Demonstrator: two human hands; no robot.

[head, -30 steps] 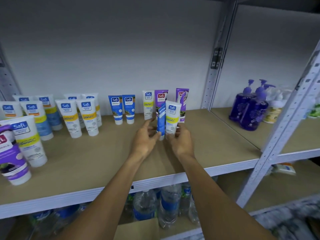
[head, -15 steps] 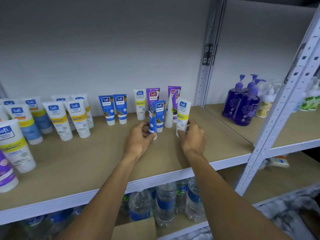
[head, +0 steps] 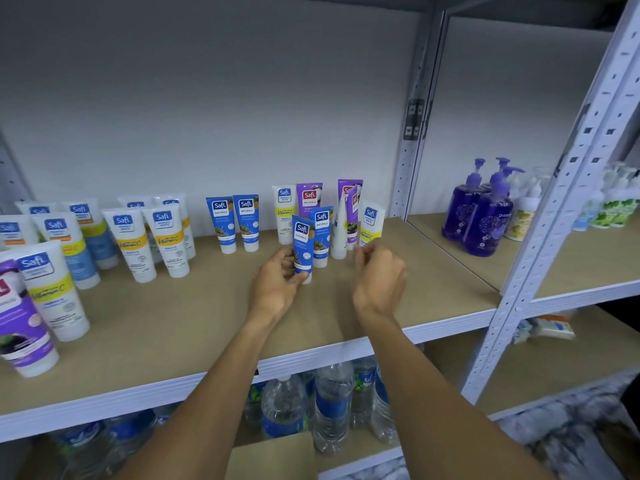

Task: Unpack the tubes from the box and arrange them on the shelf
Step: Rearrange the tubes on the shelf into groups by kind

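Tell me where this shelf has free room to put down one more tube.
Free: the right end of the shelf, between the yellow-banded tube and the corner post; also the front strip before the blue pair. Crowded: the cluster behind the left hand, and the left end.

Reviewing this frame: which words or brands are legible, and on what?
"Safi": most tubes, including the blue tube in the left hand.
"NATURALS": that blue tube.
"PERFECT WHITE": white tube with yellow band.
"Vitamin C": same tube's yellow band.
Unreadable: small print, purple pump bottles, water bottles.
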